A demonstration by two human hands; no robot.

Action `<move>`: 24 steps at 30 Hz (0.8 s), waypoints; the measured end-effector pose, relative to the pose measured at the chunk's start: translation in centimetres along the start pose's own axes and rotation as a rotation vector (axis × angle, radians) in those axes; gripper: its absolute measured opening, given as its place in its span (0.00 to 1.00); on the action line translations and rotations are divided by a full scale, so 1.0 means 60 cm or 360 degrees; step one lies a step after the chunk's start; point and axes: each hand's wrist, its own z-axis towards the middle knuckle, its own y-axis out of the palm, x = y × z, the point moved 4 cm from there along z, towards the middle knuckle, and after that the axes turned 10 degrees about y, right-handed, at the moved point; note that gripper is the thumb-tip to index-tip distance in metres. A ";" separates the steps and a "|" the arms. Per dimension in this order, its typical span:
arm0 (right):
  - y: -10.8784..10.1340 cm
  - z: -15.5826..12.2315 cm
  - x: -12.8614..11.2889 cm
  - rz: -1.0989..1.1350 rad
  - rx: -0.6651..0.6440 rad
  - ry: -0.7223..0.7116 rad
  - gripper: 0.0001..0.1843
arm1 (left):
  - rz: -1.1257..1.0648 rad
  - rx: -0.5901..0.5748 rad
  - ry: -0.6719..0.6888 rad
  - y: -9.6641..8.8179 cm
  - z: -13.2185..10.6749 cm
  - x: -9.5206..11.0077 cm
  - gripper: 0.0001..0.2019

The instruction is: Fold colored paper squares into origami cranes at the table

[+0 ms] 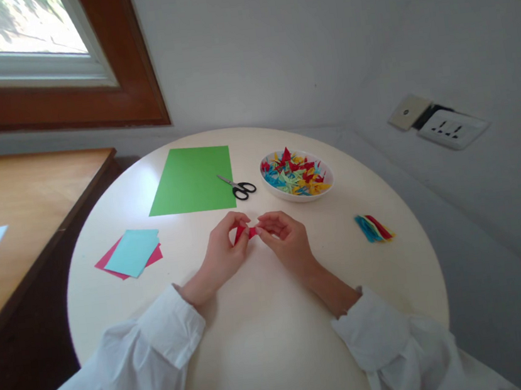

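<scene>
A small folded piece of red paper [245, 232] is pinched between both hands over the middle of the round white table [260, 347]. My left hand [224, 250] grips its left end with curled fingers. My right hand [282, 236] pinches its right end. Both wrists rest on the table in white sleeves.
A green sheet [192, 179] lies at the back with black scissors [239, 187] beside it. A white bowl [296, 175] holds several coloured folded papers. Light blue and pink squares [131, 253] lie left; a few folded strips [373, 228] lie right. A wooden ledge [16, 212] borders the left.
</scene>
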 end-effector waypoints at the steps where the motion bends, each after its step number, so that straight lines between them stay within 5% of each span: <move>1: -0.001 0.001 0.000 0.0006 0.0006 0.0011 0.10 | -0.0015 0.0010 -0.0008 0.000 0.000 0.000 0.04; 24: -0.003 0.001 -0.001 0.0082 0.0051 0.0013 0.07 | -0.0062 0.0035 -0.0011 -0.002 -0.001 -0.003 0.03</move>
